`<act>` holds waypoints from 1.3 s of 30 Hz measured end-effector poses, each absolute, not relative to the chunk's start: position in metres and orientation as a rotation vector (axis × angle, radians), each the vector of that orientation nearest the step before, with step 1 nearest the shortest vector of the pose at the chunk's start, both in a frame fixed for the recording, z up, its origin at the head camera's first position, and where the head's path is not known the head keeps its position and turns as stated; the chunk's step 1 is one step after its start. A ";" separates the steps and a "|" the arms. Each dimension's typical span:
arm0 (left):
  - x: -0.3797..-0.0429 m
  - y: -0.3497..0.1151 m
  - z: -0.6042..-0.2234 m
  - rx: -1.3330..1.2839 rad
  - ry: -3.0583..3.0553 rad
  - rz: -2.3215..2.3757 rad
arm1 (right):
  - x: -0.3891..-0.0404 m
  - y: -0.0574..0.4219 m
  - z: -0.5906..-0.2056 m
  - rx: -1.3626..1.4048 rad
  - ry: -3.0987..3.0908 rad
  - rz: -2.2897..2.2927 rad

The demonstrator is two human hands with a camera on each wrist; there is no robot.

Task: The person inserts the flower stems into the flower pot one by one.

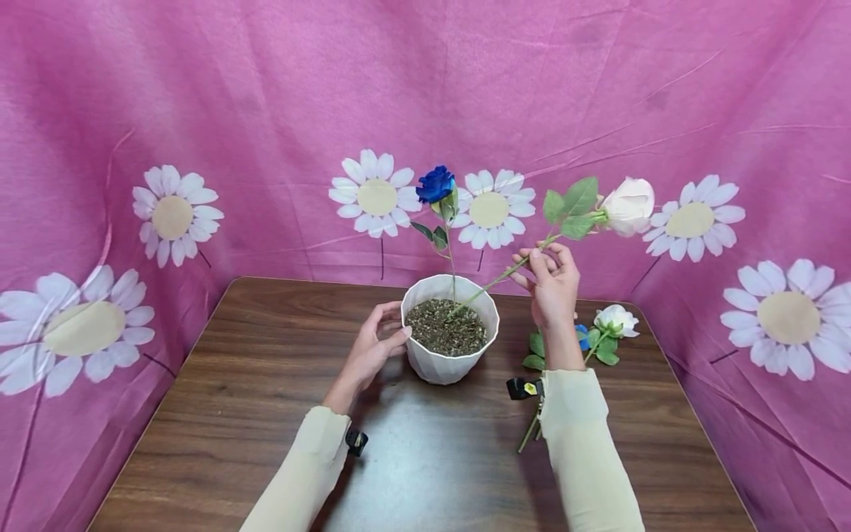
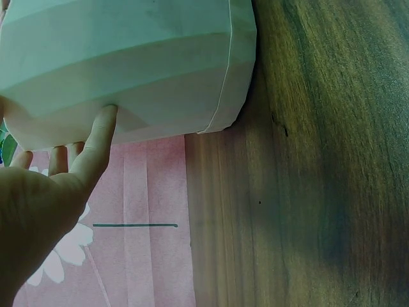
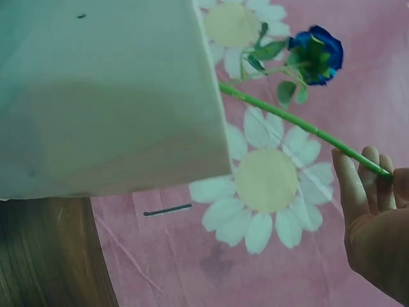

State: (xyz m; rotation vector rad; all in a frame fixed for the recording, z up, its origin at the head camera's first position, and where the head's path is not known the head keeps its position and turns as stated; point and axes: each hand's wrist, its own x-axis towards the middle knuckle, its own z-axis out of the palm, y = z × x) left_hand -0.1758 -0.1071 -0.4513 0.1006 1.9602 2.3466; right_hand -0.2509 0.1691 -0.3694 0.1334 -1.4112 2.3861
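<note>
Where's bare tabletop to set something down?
The table shows bare wood between its left edge and the left hand, and in front of the white pot, between the sleeves. Loose roses crowd the spot beneath the right forearm.

Left hand (image 1: 372,349) holds white pot (image 1: 444,367); blue rose (image 1: 436,185) stands in soil (image 1: 445,336). Right hand (image 1: 555,284) pinches slanting white rose (image 1: 628,207); loose flowers (image 1: 615,321) lie on table (image 1: 266,384).

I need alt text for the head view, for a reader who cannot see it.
A person's right hand holds a white rose, its stem slanting into a white pot of soil where a blue rose stands; the left hand touches the pot's side. More flowers lie on the wooden table, before a pink cloth printed with daisies.
</note>
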 end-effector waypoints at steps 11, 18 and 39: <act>-0.177 -0.107 -0.452 0.104 1.934 2.357 | -0.249 0.148 -0.365 0.256 -1.663 2.167; -0.176 -0.107 -0.452 0.112 1.962 2.348 | -0.249 0.143 -0.358 0.315 -1.756 2.079; -0.176 -0.108 -0.451 0.116 1.948 2.351 | -0.254 0.139 -0.363 0.309 -1.812 2.033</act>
